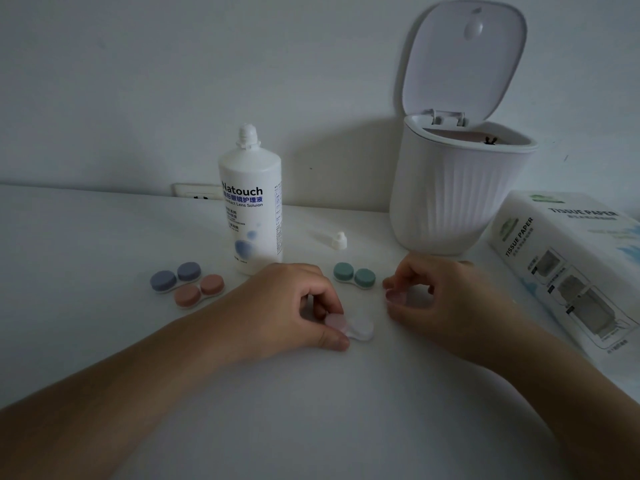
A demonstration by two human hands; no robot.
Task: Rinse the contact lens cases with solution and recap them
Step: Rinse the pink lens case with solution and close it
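A white lens case lies on the table in front of me. My left hand pinches the pale pink cap on its left well; the right well has no cap. My right hand holds a second pale pink cap between thumb and fingers just above and right of the case. A green-capped case, a purple-capped case and an orange-pink-capped case lie closed on the table. The solution bottle stands uncapped behind my left hand, its small white cap beside it.
A white ribbed bin with its lid up stands at the back right. A tissue paper pack lies along the right edge. A wall socket sits behind the bottle.
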